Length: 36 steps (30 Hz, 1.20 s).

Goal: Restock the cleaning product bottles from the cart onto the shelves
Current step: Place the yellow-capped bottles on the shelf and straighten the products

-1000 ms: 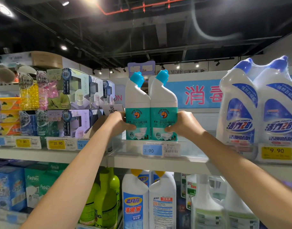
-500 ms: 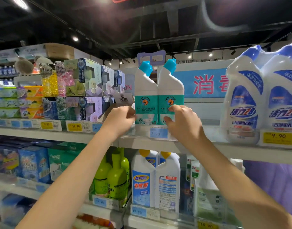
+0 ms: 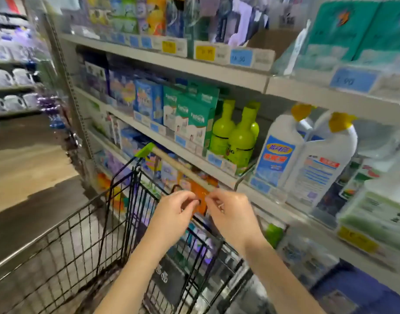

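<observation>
Both hands are hovering over the black wire shopping cart [image 3: 70, 236], close tog. in mid-frame. L hand [image 3: 172, 214] is hanging w/ fingers loosely curled, gripping nothing. R hand [image 3: 234, 217] is doing the same. The two sets of fingertips are pointing at each other, nearly meeting but apart. Both are floating in front of the near end of the cart's pale wooden handle bar [image 3: 181, 169], which is carrying a lime-green end cap. Blur is making it impossible to tell whether they are touching the bar.

The teal-labelled white cleaning bottles [image 3: 353, 30] are sitting side by side on the top grey metal shelf [image 3: 217, 71], upper R corner, behind a blue price tag [image 3: 353, 80]. The frame edge is cutting off their tops.

One shelf down, two white angled-neck bottles w/ yellow caps [image 3: 307, 164] are standing touching each other. Lime-green round plastic bottles [image 3: 239, 141] are standing just L of them. Further L, green-and-white cartons [image 3: 194, 118] and blue boxes [image 3: 149, 98] are lining the same level. The cart is standing right beside the shelving. Motion blur is smearing the whole view, so label text isn't readable.
</observation>
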Each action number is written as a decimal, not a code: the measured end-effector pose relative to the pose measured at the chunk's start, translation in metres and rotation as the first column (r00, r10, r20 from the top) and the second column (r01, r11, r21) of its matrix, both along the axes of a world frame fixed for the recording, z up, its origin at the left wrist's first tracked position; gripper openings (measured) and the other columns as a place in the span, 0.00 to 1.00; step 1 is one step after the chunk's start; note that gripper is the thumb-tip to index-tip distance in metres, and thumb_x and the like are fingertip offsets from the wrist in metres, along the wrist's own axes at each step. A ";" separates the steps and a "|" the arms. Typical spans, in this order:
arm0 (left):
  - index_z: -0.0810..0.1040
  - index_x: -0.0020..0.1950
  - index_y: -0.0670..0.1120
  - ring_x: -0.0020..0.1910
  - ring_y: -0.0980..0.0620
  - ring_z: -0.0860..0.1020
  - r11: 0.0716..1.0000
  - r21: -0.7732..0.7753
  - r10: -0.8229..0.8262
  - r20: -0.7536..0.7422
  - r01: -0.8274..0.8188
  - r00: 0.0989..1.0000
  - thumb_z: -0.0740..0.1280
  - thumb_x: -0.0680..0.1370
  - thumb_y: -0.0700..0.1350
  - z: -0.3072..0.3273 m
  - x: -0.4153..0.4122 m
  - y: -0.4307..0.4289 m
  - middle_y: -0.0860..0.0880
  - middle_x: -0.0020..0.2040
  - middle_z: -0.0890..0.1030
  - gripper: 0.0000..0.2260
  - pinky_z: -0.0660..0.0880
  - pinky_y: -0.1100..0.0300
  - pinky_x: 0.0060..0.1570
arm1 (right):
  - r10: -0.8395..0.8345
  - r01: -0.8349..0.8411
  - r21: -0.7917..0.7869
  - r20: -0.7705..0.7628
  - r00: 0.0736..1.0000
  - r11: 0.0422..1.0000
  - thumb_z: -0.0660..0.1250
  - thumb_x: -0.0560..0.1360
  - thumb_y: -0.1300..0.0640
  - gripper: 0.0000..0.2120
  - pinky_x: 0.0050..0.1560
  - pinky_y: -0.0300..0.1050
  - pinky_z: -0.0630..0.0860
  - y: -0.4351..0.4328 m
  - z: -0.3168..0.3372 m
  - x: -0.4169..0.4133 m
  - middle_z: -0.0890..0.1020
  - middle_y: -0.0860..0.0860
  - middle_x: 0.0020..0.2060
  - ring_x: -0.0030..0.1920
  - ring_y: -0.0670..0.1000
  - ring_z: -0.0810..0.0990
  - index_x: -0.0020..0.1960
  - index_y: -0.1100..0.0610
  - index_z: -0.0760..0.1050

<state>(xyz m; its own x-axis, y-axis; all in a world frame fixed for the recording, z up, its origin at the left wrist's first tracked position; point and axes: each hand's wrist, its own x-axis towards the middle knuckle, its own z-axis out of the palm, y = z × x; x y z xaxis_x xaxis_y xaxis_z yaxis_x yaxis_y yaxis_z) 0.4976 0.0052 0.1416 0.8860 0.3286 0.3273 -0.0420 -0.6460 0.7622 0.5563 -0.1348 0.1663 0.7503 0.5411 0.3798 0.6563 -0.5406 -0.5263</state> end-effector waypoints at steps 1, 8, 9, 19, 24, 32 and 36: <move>0.81 0.52 0.47 0.45 0.61 0.77 0.999 -0.029 0.043 -0.091 -0.046 0.995 0.65 0.79 0.44 -0.026 -0.011 0.007 0.56 0.46 0.80 0.06 0.73 0.67 0.44 | 0.034 -0.037 -0.053 -0.055 0.998 0.998 0.61 0.78 0.53 0.10 0.41 0.51 0.77 0.010 -0.021 -0.004 0.83 0.50 0.37 0.39 0.52 0.80 0.46 0.54 0.80; 0.79 0.52 0.42 0.53 0.44 0.79 0.972 0.024 0.206 -0.562 -0.233 0.801 0.63 0.79 0.46 -0.166 -0.101 0.047 0.43 0.51 0.82 0.09 0.68 0.57 0.45 | 0.252 -0.378 -0.390 -0.337 0.907 0.839 0.62 0.77 0.52 0.08 0.47 0.48 0.76 0.073 -0.140 -0.049 0.83 0.52 0.45 0.49 0.55 0.80 0.50 0.52 0.78; 0.78 0.52 0.41 0.54 0.42 0.78 0.969 0.039 0.209 -0.646 -0.242 0.734 0.62 0.79 0.46 -0.185 -0.114 0.053 0.41 0.52 0.81 0.10 0.69 0.55 0.47 | 0.280 -0.436 -0.418 -0.384 0.880 0.797 0.62 0.76 0.52 0.07 0.46 0.48 0.75 0.083 -0.157 -0.055 0.83 0.52 0.45 0.49 0.56 0.79 0.50 0.52 0.78; 0.74 0.57 0.40 0.62 0.44 0.73 0.903 0.031 0.175 -0.937 -0.428 0.301 0.60 0.80 0.46 -0.328 -0.246 0.082 0.40 0.62 0.76 0.12 0.65 0.56 0.57 | 0.361 -0.776 -0.533 -0.687 0.630 0.338 0.63 0.77 0.56 0.12 0.50 0.47 0.75 0.164 -0.285 -0.135 0.80 0.61 0.52 0.56 0.60 0.78 0.56 0.61 0.77; 0.77 0.57 0.33 0.57 0.39 0.77 0.770 -0.033 0.167 -0.953 -0.638 0.251 0.60 0.72 0.50 -0.377 -0.274 0.090 0.33 0.55 0.78 0.24 0.71 0.54 0.55 | 0.345 -0.776 -0.620 -0.707 0.618 0.118 0.62 0.78 0.57 0.15 0.51 0.48 0.76 0.190 -0.351 -0.164 0.78 0.61 0.58 0.57 0.60 0.78 0.62 0.62 0.74; 0.69 0.67 0.40 0.60 0.42 0.74 0.497 -0.001 0.111 -0.992 -0.868 0.065 0.59 0.81 0.47 -0.469 -0.306 0.110 0.41 0.64 0.74 0.18 0.69 0.57 0.49 | 0.206 -0.783 -0.600 -0.755 0.622 0.164 0.61 0.78 0.59 0.19 0.49 0.43 0.73 0.193 -0.454 -0.186 0.77 0.58 0.58 0.56 0.57 0.78 0.67 0.60 0.66; 0.65 0.68 0.37 0.55 0.40 0.76 0.447 -0.083 0.069 -0.990 -0.891 0.127 0.65 0.71 0.51 -0.528 -0.333 0.107 0.39 0.60 0.73 0.30 0.78 0.52 0.52 | 0.061 -0.768 -0.566 -0.792 0.607 0.299 0.65 0.77 0.56 0.23 0.49 0.43 0.71 0.186 -0.484 -0.189 0.75 0.58 0.60 0.60 0.57 0.76 0.69 0.60 0.64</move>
